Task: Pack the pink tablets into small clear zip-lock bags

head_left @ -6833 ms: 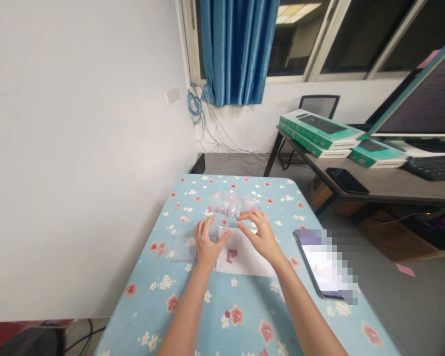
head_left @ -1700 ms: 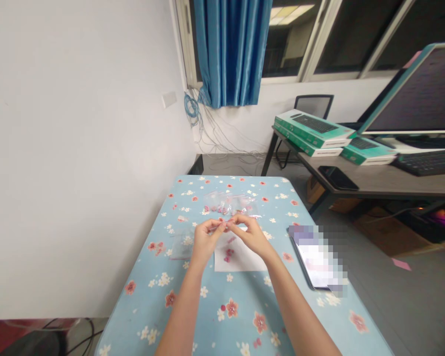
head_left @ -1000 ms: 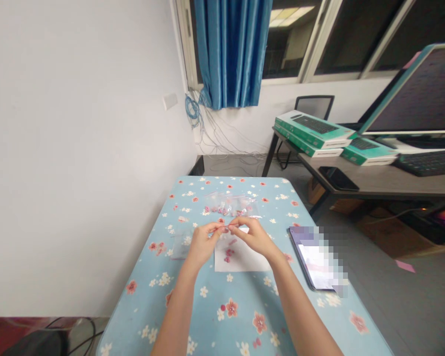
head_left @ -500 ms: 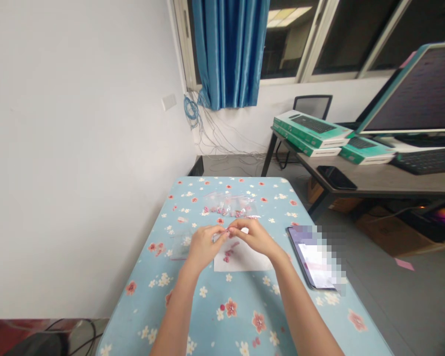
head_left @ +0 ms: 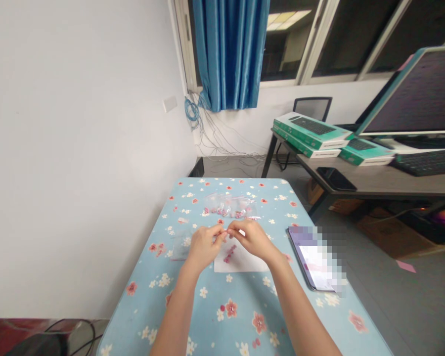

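Observation:
My left hand (head_left: 203, 245) and my right hand (head_left: 251, 238) meet above a white sheet of paper (head_left: 244, 262) on the flowered blue table (head_left: 222, 311). Both pinch the top edge of a small clear zip bag (head_left: 228, 238) between their fingertips. Several small pink beads (head_left: 229, 253) hang in or lie under the bag on the paper; I cannot tell which. A pile of filled clear bags with pink beads (head_left: 229, 206) lies farther back. An empty clear bag (head_left: 180, 247) lies left of my left hand.
A tablet (head_left: 313, 258) lies at the table's right edge. A grey desk (head_left: 378, 180) on the right carries green keyboard boxes (head_left: 311, 133), a dark phone (head_left: 335, 179), a monitor (head_left: 415, 99) and a keyboard. The white wall runs along the left; loose cables hang below the blue curtain (head_left: 230, 52).
Both hands rose from the paper and came together pinching the small bag's top edge. Over the last second they sank slightly and stayed pinched together.

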